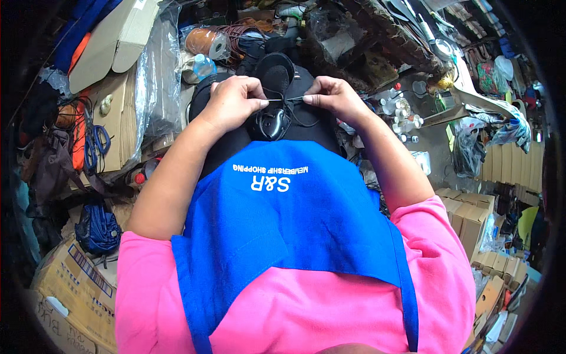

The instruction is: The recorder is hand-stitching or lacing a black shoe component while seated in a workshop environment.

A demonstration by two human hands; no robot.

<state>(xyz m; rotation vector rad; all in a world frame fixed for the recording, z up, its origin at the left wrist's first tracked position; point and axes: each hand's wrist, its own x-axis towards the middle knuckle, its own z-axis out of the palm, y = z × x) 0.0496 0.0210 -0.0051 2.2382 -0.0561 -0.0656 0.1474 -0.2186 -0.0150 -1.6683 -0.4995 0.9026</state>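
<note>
A black shoe (272,125) with a glossy end lies on my lap, over dark clothing and beyond the top of my blue apron (259,218). My left hand (237,101) is at its left side, thumb and forefinger pinched on a thin pale thread (275,100). From the right, my right hand (335,100) pinches another stretch of thin strand that runs to the shoe's middle. Both strands are pulled taut, and they meet over the shoe. A dark loop of cord also curves beside the shoe's right edge. Whether a needle is among the strands is too small to tell.
An orange spool (206,43) and a clear bottle with a blue top (204,66) stand beyond my left hand. Blue-handled scissors (96,145) hang by cardboard at left. Small bottles (407,123) cluster at right, near stacked cardboard boxes (466,221).
</note>
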